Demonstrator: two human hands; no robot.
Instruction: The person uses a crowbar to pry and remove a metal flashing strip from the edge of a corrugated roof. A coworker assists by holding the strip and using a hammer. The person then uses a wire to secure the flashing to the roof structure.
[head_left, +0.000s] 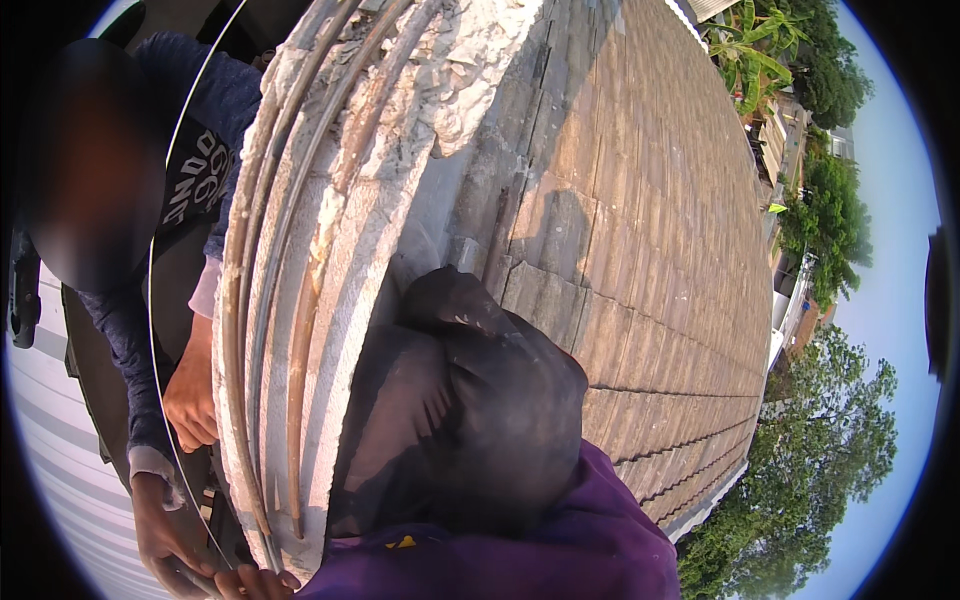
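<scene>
At the lower edge, the curled fingers of my left hand (255,583) show beside the near end of a rough concrete beam (350,290). What they close on, if anything, is hidden. Several steel bars (310,270) run lengthwise along the beam and end close to those fingers. A thin pale wire (153,300) bows down the left side toward the same spot. My right hand is out of view. Across the beam, a person in dark blue sleeves has one lowered hand (165,535) near my fingers and a closed hand (190,400) against the beam's side.
My dark-clothed bent leg (480,400) and purple garment (520,560) lie right of the beam. A sloping tiled roof (640,260) stretches beyond, with trees (800,470) past its edge. Pale corrugated sheeting (70,480) lies below at the left.
</scene>
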